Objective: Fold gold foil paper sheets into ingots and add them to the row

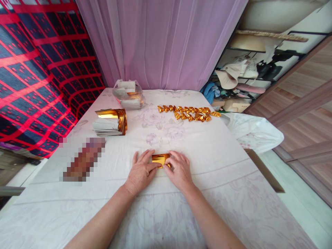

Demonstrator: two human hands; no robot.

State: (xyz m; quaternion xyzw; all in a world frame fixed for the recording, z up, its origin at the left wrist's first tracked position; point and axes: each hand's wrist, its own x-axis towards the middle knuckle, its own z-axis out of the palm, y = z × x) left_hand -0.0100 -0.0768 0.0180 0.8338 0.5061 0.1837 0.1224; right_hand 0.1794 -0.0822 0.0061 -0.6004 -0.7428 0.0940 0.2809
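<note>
A small piece of gold foil paper [160, 159] lies flat on the white floral tablecloth [207, 166] near the front middle. My left hand [141, 171] presses its left end with thumb and fingers. My right hand [179, 169] pinches its right end, and both hands partly cover the sheet. Farther back and to the right lies a row of several folded gold pieces [190, 113]. At the back left sits a stack of gold and white sheets [111, 122].
A clear plastic bag of paper sheets [128, 94] stands at the back by the lilac curtain [160, 41]. A blurred object [83, 159] lies on the left. A white plastic bag [252, 131] hangs off the right table edge. Cluttered shelves [249, 76] stand at right.
</note>
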